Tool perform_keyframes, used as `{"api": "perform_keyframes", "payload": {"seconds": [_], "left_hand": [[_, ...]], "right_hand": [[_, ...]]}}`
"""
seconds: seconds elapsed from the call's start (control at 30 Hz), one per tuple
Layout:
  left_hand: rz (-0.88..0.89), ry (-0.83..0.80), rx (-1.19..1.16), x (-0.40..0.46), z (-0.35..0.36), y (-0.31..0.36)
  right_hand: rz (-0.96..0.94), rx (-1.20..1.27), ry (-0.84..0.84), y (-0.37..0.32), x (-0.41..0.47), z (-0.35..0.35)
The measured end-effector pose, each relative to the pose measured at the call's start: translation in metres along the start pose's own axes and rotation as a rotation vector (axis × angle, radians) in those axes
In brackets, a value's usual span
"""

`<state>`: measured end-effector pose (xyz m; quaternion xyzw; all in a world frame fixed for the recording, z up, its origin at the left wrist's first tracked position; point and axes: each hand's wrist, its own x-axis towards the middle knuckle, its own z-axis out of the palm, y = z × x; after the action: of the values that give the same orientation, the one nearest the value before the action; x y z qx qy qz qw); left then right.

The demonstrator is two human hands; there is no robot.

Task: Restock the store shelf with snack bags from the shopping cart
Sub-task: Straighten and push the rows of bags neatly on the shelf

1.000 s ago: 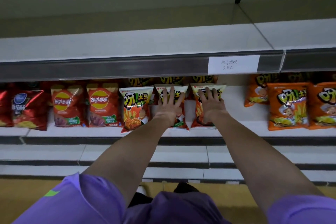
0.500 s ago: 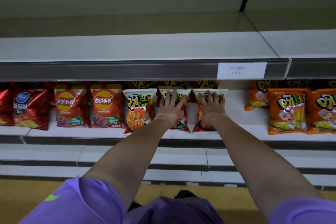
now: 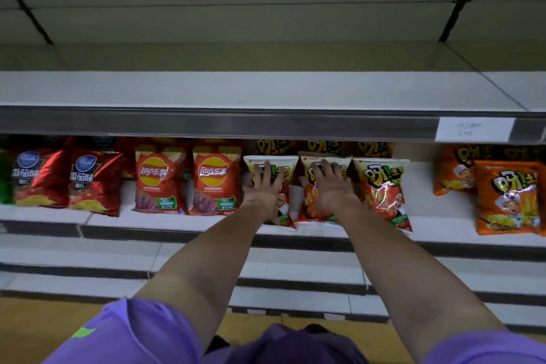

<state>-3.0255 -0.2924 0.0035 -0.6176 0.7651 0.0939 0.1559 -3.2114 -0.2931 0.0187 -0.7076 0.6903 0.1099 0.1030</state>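
Both hands are pressing flat on upright snack bags at frame centre on the shelf (image 3: 189,223): left hand (image 3: 263,190), fingers straight and spread, on the left white-topped bag (image 3: 282,168); right hand (image 3: 331,189), fingers straight, on the middle bag (image 3: 307,201). Bags' long axes are running vertically, directly beyond the fingers; a third matching bag (image 3: 382,192) is standing just right of the right hand, the nearer one.
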Motion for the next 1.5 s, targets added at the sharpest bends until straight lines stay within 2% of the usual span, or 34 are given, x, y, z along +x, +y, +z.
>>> {"api": "perform_keyframes", "payload": {"seconds": [0.17, 0.33, 0.6, 0.8, 1.0, 1.13, 1.27, 1.5], "left_hand": [[0.080, 0.051, -0.006, 0.008, 0.005, -0.002], [0.072, 0.060, -0.008, 0.015, 0.003, 0.001], [0.056, 0.078, -0.044, 0.019, 0.002, 0.003], [0.072, 0.035, -0.037, 0.010, -0.005, -0.004], [0.089, 0.112, -0.070, -0.003, -0.009, -0.020], [0.128, 0.134, -0.036, -0.018, -0.008, -0.052], [0.171, 0.193, -0.044, -0.031, -0.006, -0.096], [0.107, 0.178, -0.083, -0.052, 0.009, -0.185]], "right_hand": [[0.038, 0.018, 0.050, 0.003, -0.002, 0.012], [0.013, 0.022, 0.091, 0.004, 0.002, 0.019], [0.000, 0.001, 0.106, 0.003, 0.007, 0.018], [-0.004, 0.003, 0.031, -0.003, 0.000, 0.004], [-0.033, -0.004, 0.077, -0.013, -0.009, 0.000], [0.014, 0.111, 0.085, -0.048, -0.017, -0.004], [-0.018, 0.120, 0.128, -0.102, -0.027, -0.006], [-0.042, 0.175, 0.215, -0.202, -0.036, -0.002]]}}
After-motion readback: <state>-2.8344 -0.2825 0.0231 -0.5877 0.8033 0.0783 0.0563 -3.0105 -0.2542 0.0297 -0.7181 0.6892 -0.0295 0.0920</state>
